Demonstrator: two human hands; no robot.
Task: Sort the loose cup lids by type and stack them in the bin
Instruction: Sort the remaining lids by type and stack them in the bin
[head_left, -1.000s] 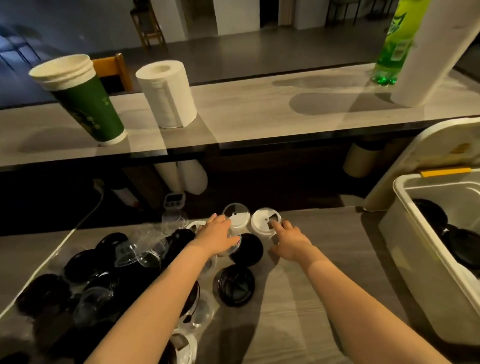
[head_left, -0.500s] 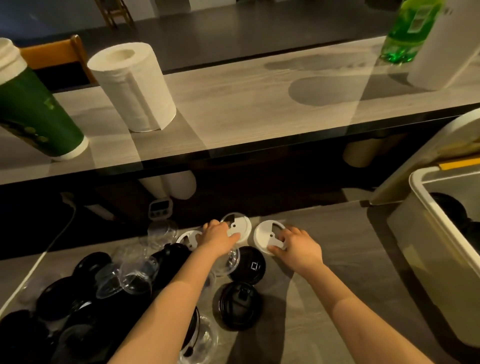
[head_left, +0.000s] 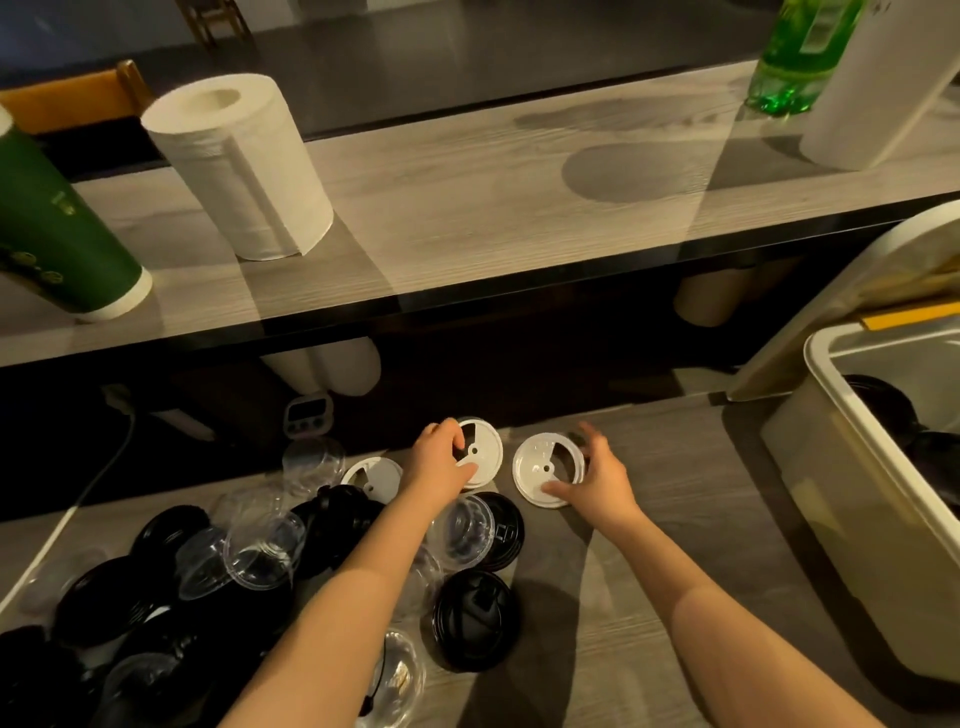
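Three flat white lids lie at the far edge of the lower counter. My left hand pinches the middle white lid between thumb and fingers. My right hand spans the right white lid, thumb on its near edge and fingers over its far rim. The left white lid lies untouched. Several black lids and clear dome lids are heaped to the left under my left forearm. The white bin stands at the right with black lids inside.
A raised shelf above holds a paper towel roll, a green cup stack, a green bottle and a white roll. A small timer sits behind the lids. The bin's cover leans behind the bin.
My left hand has moved up from the clear lids onto the middle white lid. My right hand's fingers have spread around the right white lid. The view has tilted down and closer.
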